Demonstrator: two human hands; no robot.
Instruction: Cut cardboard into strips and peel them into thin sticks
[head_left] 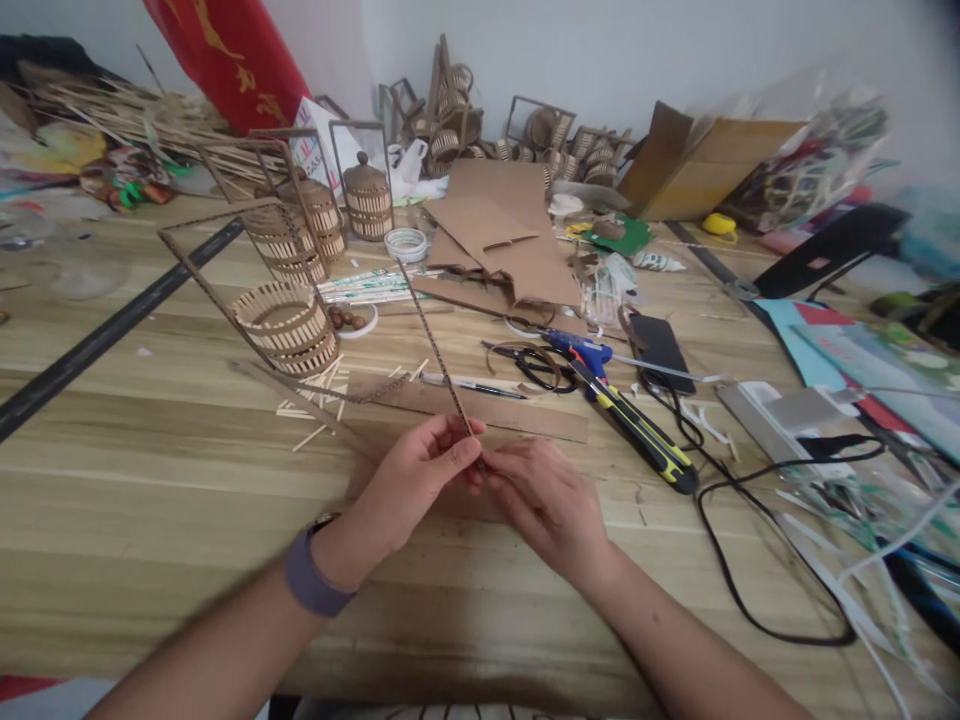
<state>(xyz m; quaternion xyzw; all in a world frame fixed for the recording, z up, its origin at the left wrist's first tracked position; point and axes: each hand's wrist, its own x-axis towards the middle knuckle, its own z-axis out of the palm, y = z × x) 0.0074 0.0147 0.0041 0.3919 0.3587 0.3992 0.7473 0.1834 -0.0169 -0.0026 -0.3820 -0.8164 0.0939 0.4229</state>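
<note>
A narrow cardboard strip (435, 345), its corrugated edge showing, slants up and away from my hands. My left hand (416, 480) pinches it near the lower end between thumb and fingers. Close against that end, my right hand (551, 505) has its fingers pressed together on the strip; its fingertips are partly hidden. Under and beyond the hands lies a flat cardboard piece (517, 415). Left of them are thin wooden sticks (319, 405) and a small slatted bucket (289, 330) with a tall cardboard handle.
A yellow-black utility knife (637, 435), blue glue gun (577, 347), black scissors (544, 368) and pen (476, 386) lie ahead to the right. A black cable (739, 590) loops at right. Cardboard sheets (499, 200), lidded buckets (366, 195) and an open box (697, 165) stand farther back.
</note>
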